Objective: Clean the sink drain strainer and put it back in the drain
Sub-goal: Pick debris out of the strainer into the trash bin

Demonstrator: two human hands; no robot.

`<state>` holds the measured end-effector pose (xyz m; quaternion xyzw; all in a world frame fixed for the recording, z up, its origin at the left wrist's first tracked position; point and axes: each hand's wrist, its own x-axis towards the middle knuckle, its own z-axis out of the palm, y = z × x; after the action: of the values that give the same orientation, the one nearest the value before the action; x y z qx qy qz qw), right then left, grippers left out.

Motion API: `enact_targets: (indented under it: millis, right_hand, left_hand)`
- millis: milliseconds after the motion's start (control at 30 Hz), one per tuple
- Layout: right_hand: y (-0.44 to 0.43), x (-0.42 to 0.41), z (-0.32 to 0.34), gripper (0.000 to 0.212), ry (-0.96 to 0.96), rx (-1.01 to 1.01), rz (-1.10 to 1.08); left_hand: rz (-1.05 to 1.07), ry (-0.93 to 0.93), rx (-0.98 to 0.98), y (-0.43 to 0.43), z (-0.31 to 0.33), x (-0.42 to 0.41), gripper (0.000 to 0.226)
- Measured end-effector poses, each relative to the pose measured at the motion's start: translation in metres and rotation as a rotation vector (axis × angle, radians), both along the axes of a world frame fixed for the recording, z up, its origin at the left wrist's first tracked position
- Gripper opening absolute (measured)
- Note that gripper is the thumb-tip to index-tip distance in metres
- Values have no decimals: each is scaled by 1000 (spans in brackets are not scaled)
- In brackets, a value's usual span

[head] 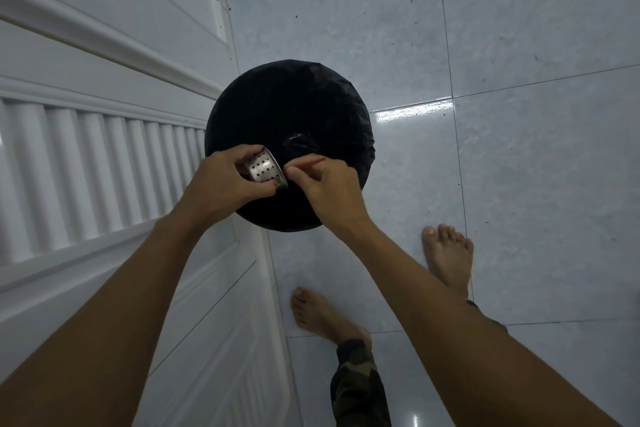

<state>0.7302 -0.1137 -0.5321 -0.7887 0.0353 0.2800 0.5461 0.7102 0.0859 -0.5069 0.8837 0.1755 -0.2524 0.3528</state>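
Note:
The metal strainer (265,169), a small perforated cup, is tipped on its side over a round bin lined with a black bag (277,104). My left hand (230,180) grips it by the rim and base. My right hand (327,185) is at the strainer's open edge, fingers pinched together near the rim, with a thin reddish stick-like thing (311,161) between them. The strainer's inside faces away and is hidden.
A white panelled door (104,149) with louvred slats stands close on the left of the bin. Glossy pale floor tiles (502,45) spread to the right. My two bare feet (448,255) stand just behind the bin.

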Motion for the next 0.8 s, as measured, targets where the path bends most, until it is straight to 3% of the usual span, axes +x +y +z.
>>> enact_targets:
  millis: [100,233,367,500,600,733,800]
  right_hand:
    - [-1,2,-1,17,-102,-148,-114]
    - [1,3,-1,15,-23,-13,-11]
    - [-1,-1,-1,17,-192,-213,-84]
    - [3,2,-2,15,19,-31,5]
    - [0,2,-4,18,-28,-199,-68]
    - [3,2,-4,14,62,16,-59]
    - [6,-1,-5,14,53,-45,-22]
  left_hand:
    - [-6,9,16,-2,-1,-3,73]
    - [15,-10,25,-3,-1,-6,69]
    - [22,8,41,-5,-2,-9,67]
    - [21,9,31,-6,-3,-11,71]
    - [39,24,9,-7,-4,-13,78]
    - [52,16,15,-6,-4,-14,78]
    - [52,13,19,-6,-4,-14,79]
